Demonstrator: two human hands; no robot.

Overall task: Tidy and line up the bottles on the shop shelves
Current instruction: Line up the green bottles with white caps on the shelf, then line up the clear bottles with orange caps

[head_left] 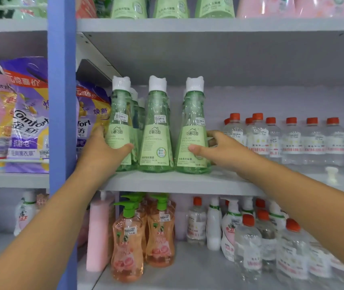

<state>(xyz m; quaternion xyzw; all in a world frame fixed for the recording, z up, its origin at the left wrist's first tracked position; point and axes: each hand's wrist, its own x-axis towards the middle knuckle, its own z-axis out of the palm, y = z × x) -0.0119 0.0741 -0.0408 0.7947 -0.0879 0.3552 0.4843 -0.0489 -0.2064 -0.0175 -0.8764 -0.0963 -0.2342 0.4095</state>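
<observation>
Three green cone-shaped bottles with white caps stand in a row at the front of the middle shelf (187,183), with more of the same behind them. My left hand (104,151) wraps the left green bottle (119,114), thumb across its label. My right hand (219,151) holds the right green bottle (193,114), thumb on the label and fingers behind it. Between them the middle green bottle (156,126) stands untouched. All three are upright.
Clear bottles with red caps (292,141) line the same shelf to the right, with a small white cap (331,174) lying in front. Purple softener bags (26,122) fill the left bay beyond a blue post (62,122). Orange pump bottles (128,245) stand on the shelf below.
</observation>
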